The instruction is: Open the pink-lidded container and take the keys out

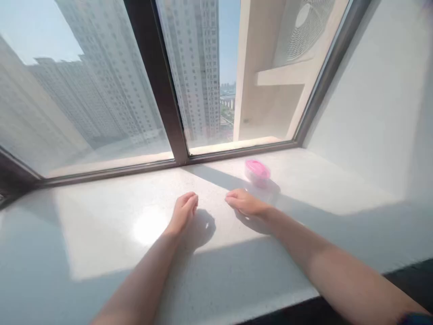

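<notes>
Head view.

Count: one left hand [184,209], one right hand [244,201], one container [258,172], one sill [101,230], one window frame [164,81], one air conditioner [302,34] outside.

Left hand: loosely closed, fingers curled inward, thumb laid against them. Inside of the curl hidden; cannot tell whether holding anything.

Right hand: likewise loosely curled, fingertips turned toward the left hand. Contents of the curl also hidden. Apart from each other, with a strip of sunlit sill between. Contact with the sill: cannot tell for either hand.

Container: pink lid over a pale, see-through body. Standing on the sill just beyond the right hand and slightly to its right; farther from the left hand. Upright, lid facing up. Long axis of the lid's outline slanting from far left to near right. Lid details too blurred to read.

Beyond both hands: dark window frame, with tall buildings [101,67] behind the glass. Right of the right hand: white wall [375,108].
</notes>
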A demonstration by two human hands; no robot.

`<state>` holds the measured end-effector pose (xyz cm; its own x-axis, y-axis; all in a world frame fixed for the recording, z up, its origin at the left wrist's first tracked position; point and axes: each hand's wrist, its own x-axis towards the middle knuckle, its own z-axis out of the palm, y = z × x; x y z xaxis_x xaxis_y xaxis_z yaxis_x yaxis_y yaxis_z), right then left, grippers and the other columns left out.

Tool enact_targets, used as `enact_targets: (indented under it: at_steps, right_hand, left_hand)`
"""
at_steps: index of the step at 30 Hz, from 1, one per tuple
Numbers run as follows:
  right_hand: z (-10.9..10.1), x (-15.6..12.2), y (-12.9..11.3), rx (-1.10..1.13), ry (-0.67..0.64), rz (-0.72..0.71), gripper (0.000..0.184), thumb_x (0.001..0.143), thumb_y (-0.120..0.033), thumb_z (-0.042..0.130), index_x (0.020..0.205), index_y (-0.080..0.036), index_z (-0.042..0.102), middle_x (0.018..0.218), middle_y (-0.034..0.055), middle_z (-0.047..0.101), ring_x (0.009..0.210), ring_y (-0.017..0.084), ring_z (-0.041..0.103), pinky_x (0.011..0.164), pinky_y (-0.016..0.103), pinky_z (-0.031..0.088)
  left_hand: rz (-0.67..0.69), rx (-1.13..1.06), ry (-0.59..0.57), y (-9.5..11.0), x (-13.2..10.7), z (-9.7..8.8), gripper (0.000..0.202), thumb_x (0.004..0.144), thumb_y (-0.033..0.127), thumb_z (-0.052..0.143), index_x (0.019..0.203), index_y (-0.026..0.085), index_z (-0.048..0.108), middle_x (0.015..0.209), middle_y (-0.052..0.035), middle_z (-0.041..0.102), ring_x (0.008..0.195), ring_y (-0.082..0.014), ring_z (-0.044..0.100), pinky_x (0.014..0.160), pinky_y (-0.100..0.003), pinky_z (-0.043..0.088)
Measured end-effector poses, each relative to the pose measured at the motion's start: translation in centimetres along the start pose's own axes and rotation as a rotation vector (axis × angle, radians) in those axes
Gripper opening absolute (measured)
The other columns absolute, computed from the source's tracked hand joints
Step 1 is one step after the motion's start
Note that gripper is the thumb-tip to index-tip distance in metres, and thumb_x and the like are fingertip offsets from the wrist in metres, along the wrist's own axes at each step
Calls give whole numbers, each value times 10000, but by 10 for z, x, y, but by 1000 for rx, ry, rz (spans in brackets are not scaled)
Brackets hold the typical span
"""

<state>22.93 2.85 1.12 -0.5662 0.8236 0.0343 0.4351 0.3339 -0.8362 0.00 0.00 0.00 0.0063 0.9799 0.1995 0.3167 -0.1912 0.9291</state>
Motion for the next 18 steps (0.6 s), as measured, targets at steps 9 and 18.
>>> enact_targets:
  at_steps: [9,18]
  right_hand:
    - [2,3,4,7,-2,-10,298,806,-243,425,515,-184,408,433,-53,372,439,90,370,457,226,249]
    - [2,3,4,12,1,-16,307,816,-241,426,516,-180,413,434,-51,387,444,88,369,470,226,253]
  left_hand:
    - [9,-5,-4,-3,0,1,312,816,258,427,512,194,394,442,47,382,456,-103,362,467,-236,272]
    - [44,82,-40,-6,0,-1,300,817,246,437,523,194,404,467,45,397,500,-117,381,507,-245,295]
